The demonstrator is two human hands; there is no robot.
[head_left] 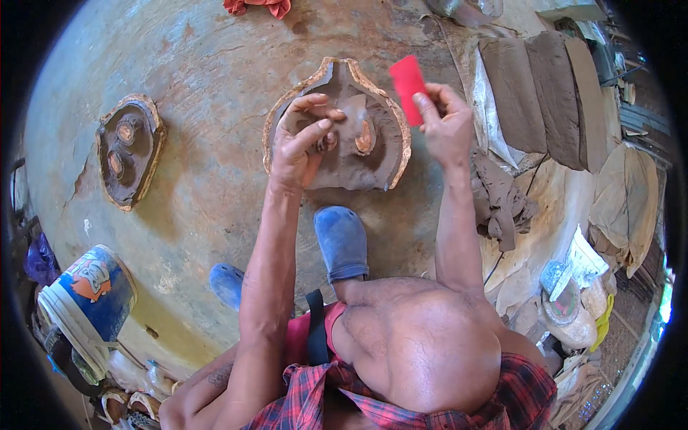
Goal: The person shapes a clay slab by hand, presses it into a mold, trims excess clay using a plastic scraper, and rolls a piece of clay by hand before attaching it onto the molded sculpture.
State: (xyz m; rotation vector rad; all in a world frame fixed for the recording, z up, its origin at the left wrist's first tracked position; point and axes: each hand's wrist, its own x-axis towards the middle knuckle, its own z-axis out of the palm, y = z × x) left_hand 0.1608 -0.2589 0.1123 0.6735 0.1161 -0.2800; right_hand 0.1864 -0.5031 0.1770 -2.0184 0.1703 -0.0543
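Note:
My right hand [448, 125] grips a flat red rectangular card [408, 87], a scraper by its shape, between thumb and fingers, raised beside the right edge of a mould-like form. This form [399, 118] has a rough tan rim and a grey-brown clay lining, and lies on the floor ahead of me. Over its left part hangs my left hand [297, 143], fingers bent and thumb apart from the forefinger, with nothing visible between them. Inside the form, an orange-tan patch [365, 140] shows through the clay. Part of the lining is hidden behind my left hand.
A smaller clay-lined form [148, 172] lies at left. Below it stands a white-and-blue bucket [107, 287]. At right are dark clay slabs [512, 93], a clay heap [502, 197] and a small round tub [560, 304]. My blue clog [340, 240] is close below the larger form. Red cloth [259, 7] lies far off.

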